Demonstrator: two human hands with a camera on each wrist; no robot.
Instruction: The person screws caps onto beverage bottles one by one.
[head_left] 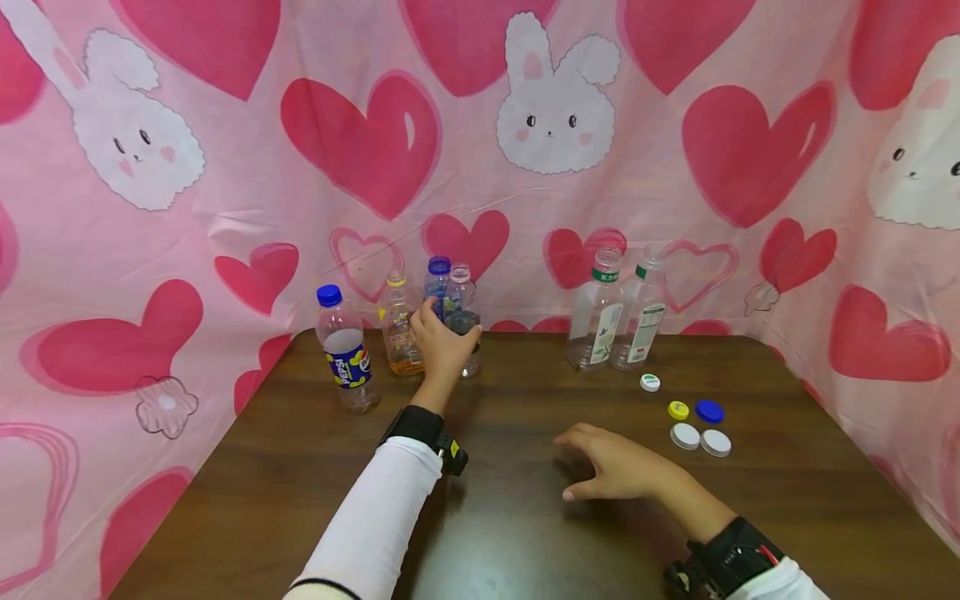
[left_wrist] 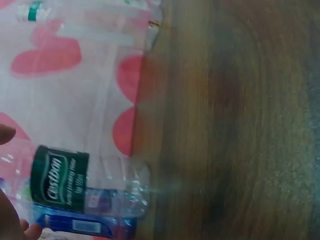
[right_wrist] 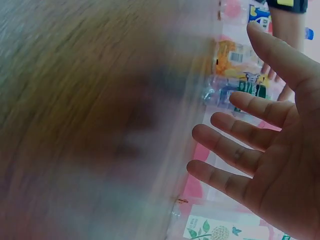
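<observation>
My left hand (head_left: 441, 346) is at the clear water bottle (head_left: 460, 300), which stands upright and capless. Its green label reads Cestbon (left_wrist: 60, 177) in the left wrist view. The thumb (left_wrist: 6, 134) and the fingers (left_wrist: 31, 231) are spread apart on either side of the bottle's upper part, with a gap showing by the thumb. Just behind it stands a bottle with a blue label (left_wrist: 75, 225) and a blue top. My right hand (head_left: 618, 467) hovers over the table front, holding nothing; its fingers (right_wrist: 227, 150) are spread in the right wrist view.
Left of the hand stand a Pepsi bottle (head_left: 347, 358) with a blue cap and a yellow-necked bottle (head_left: 401, 333). Two clear bottles (head_left: 592, 333) with green neck bands stand back right. Several loose caps (head_left: 709, 411) lie right on the brown table (head_left: 510, 533). A pink curtain (head_left: 480, 192) hangs behind.
</observation>
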